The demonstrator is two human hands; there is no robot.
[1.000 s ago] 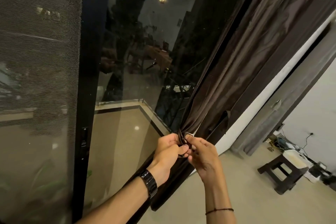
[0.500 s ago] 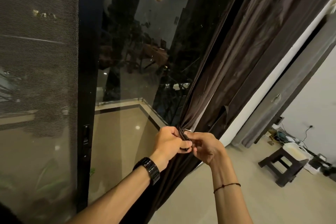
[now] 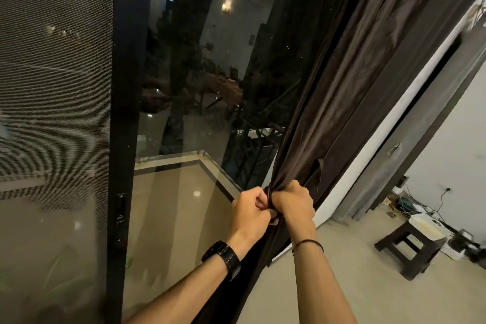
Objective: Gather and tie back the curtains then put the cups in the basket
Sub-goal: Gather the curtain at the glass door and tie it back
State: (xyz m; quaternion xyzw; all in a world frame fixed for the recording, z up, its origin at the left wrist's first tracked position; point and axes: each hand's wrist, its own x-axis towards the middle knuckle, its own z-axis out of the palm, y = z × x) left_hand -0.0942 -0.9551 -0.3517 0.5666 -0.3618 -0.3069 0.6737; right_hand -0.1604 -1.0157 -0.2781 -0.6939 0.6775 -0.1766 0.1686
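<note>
A dark brown curtain (image 3: 349,92) hangs from the upper right and narrows to a gathered bunch at the middle of the view. My left hand (image 3: 249,209), with a black watch on its wrist, and my right hand (image 3: 293,201), with a thin cord bracelet, are fisted side by side on that bunch. Between them runs a dark tie band (image 3: 270,192) wrapped around the cloth. Below my hands the curtain falls to the floor. No cups or basket are in view.
A glass sliding door (image 3: 189,113) with a black frame (image 3: 123,139) and a mesh screen (image 3: 52,87) fills the left. At the lower right stands a dark wooden stool (image 3: 405,252) with a white box (image 3: 427,226) on it, and cables and plugs (image 3: 410,205) lie by the wall.
Both hands have closed tighter into fists on the gathered curtain and tie band. The right wrist has turned so the back of the hand faces me.
</note>
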